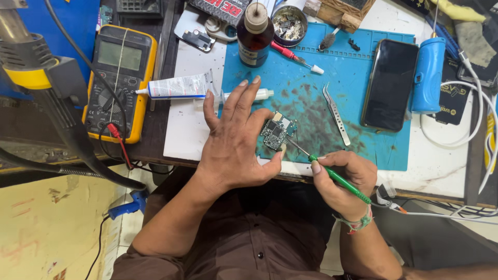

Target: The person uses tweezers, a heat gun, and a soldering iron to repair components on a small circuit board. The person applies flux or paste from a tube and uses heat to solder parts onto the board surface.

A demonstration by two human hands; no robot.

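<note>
The right hand [345,179] has its grip clenched around a slim green-handled tool [340,179], pinched between thumb and fingers like a pen, with the thin metal tip [295,147] slanting up and away to touch a small circuit board [277,132]. The left hand [236,140] lies flat and spread, its grip released around nothing; its thumb and forefinger press on the near and left edges of the board, pinning it down.

The board is a small, irregular dark-green piece studded with silvery chips, lying on a blue mat [311,98] near the mat's near-left corner. The mat is matte, rubbery-looking and smeared with dark stains around the board. It rests on a pale surface [192,109], whose near edge runs just under both hands.

Beyond the board on the mat lie curved metal tweezers [336,114], and farther right a dark phone [390,84], face up. The open stretch of mat lies between board and tweezers. Left of the board, off the mat, a white squeeze tube [179,86] lies beside a yellow multimeter [118,80]. A brown bottle [254,36] stands at the mat's far-left edge.
</note>
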